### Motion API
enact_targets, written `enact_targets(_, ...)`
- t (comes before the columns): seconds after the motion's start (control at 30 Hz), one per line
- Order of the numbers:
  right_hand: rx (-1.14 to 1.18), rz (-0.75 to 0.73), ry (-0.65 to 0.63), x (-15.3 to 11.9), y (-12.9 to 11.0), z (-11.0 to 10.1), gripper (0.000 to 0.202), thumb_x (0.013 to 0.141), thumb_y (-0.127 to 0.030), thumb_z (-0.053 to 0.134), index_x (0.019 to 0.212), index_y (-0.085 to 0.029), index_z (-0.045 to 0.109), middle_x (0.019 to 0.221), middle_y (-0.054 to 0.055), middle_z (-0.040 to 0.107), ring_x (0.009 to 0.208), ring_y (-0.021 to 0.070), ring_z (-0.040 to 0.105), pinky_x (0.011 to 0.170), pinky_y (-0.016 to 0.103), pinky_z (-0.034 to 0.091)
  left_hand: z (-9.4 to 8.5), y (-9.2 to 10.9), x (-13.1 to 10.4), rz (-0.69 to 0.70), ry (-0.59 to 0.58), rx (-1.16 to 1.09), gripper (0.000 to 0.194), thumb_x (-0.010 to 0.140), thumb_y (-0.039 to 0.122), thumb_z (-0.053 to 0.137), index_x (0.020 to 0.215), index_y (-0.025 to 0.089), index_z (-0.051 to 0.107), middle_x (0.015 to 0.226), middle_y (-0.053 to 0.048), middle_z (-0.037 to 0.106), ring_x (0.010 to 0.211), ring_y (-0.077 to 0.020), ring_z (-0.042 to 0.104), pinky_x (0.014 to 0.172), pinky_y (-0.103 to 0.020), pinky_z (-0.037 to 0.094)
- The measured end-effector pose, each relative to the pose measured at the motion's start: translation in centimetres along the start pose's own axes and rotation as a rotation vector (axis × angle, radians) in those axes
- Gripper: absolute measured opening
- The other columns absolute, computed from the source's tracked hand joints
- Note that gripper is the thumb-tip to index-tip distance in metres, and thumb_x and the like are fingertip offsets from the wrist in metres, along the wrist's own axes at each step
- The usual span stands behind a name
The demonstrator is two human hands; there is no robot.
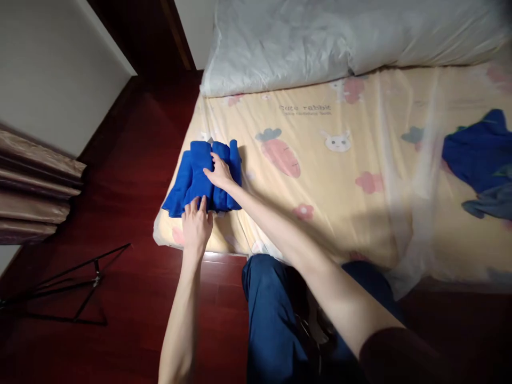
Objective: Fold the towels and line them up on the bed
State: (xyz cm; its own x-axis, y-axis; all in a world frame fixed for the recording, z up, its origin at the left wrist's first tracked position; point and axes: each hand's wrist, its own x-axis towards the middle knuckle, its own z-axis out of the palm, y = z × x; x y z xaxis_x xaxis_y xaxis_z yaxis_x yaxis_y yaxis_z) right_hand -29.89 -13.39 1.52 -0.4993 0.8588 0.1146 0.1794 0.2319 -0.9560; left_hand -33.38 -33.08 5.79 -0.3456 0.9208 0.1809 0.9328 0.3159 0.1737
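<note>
A blue garment (200, 165) lies folded into several upright-looking strips near the left corner of the bed. What kind of garment it is, I cannot tell. My left hand (197, 226) reaches up to its near edge, with stretched fingers touching the cloth. My right hand (221, 173) rests on top of the folds right of the middle, its thumb and fingers spread apart over the fabric. Both hands look open, and the undersides of the fingers are hidden.
The bed (312, 208) has a yellow printed cover under clear plastic. Behind lies a large plastic-wrapped bundle (320, 42). More blue clothing (480, 154) sits at the far right. A black tripod leg assembly (76, 282) stands on the red floor, near a curtain (36, 186).
</note>
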Motion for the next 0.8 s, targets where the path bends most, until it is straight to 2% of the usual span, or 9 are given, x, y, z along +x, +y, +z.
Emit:
enact_targets(0.1,0.000,-0.127,-0.017,-8.8,2.1,-7.3,0.057,0.099,-0.036,0.064,0.153,-0.027,0.048,0.154,0.008,0.056,0.137,0.0229,0.058,0.117,0.042,0.050,0.2,3.8,-4.8,0.053,0.128,-0.162,0.055,0.098,0.024,0.056,0.153,0.016,0.053,0.161,-0.020,0.044,0.146,-0.0372,0.042,0.121,-0.057,0.038)
enact_targets(0.17,-0.028,-0.156,-0.090,-16.2,4.3,-15.1,0.048,0.097,-0.034,0.066,0.144,-0.025,0.057,0.144,0.009,0.063,0.125,0.0208,0.066,0.107,0.039,0.056,1.1,7.5,-9.7,0.092,0.094,-0.308,0.057,0.099,0.024,0.055,0.155,0.015,0.050,0.160,-0.020,0.046,0.149,-0.0364,0.041,0.123,-0.058,0.036)
enact_targets(0.23,-0.094,0.002,-0.022,-24.1,6.6,-24.1,0.036,0.094,-0.027,0.069,0.129,-0.021,0.066,0.128,0.010,0.072,0.111,0.0184,0.071,0.099,0.035,0.059,2.6,11.1,-15.4,0.163,-0.022,-0.415,0.054,0.100,0.025,0.054,0.153,0.015,0.053,0.154,-0.021,0.053,0.146,-0.0358,0.046,0.121,-0.056,0.039)
enact_targets(0.37,-0.272,0.473,0.591,-38.6,9.4,-41.7,0.019,0.088,-0.005,0.063,0.102,-0.016,0.069,0.110,0.013,0.077,0.095,0.0160,0.072,0.090,0.029,0.057,5.1,15.4,-24.5,0.169,-0.116,-0.371,0.056,0.102,0.030,0.052,0.157,0.017,0.052,0.163,-0.019,0.045,0.156,-0.0417,0.032,0.122,-0.064,0.036)
enact_targets(0.47,-0.353,0.564,0.861,-45.6,10.1,-51.6,0.023,0.089,-0.003,0.059,0.108,-0.014,0.066,0.116,0.017,0.074,0.101,0.0187,0.069,0.098,0.035,0.053,5.3,16.2,-26.4,0.139,-0.138,-0.300,0.061,0.103,0.036,0.052,0.161,0.020,0.047,0.169,-0.016,0.036,0.159,-0.0437,0.026,0.121,-0.068,0.036)
enact_targets(0.53,-0.356,0.601,0.962,-47.8,10.5,-56.1,0.032,0.091,-0.006,0.058,0.122,-0.014,0.063,0.122,0.016,0.071,0.102,0.0202,0.068,0.098,0.038,0.053,5.0,16.4,-25.9,0.134,-0.156,-0.255,0.062,0.103,0.042,0.051,0.161,0.020,0.047,0.170,-0.016,0.035,0.158,-0.0455,0.026,0.120,-0.071,0.036)
enact_targets(0.6,-0.399,0.625,0.966,-48.0,11.1,-59.1,0.043,0.093,-0.007,0.056,0.135,-0.013,0.058,0.132,0.016,0.067,0.107,0.0202,0.067,0.098,0.039,0.054,4.7,16.7,-25.2,0.133,-0.167,-0.222,0.064,0.103,0.048,0.050,0.159,0.018,0.050,0.169,-0.016,0.036,0.157,-0.0469,0.027,0.118,-0.072,0.038)
enact_targets(0.67,-0.483,0.620,0.913,-46.8,11.9,-61.1,0.046,0.092,-0.005,0.057,0.139,-0.010,0.058,0.143,0.017,0.060,0.121,0.0194,0.061,0.106,0.037,0.050,4.6,17.2,-24.7,0.128,-0.165,-0.201,0.065,0.102,0.052,0.049,0.157,0.016,0.052,0.168,-0.017,0.038,0.156,-0.0470,0.029,0.118,-0.071,0.039)
enact_targets(0.8,-0.552,0.591,0.881,-42.2,13.7,-63.9,0.040,0.090,-0.006,0.063,0.130,-0.009,0.069,0.156,0.017,0.047,0.146,0.0214,0.042,0.127,0.037,0.029,4.4,18.5,-24.7,0.134,-0.126,-0.167,0.067,0.102,0.054,0.047,0.156,0.015,0.054,0.167,-0.019,0.040,0.156,-0.0461,0.031,0.120,-0.070,0.037)
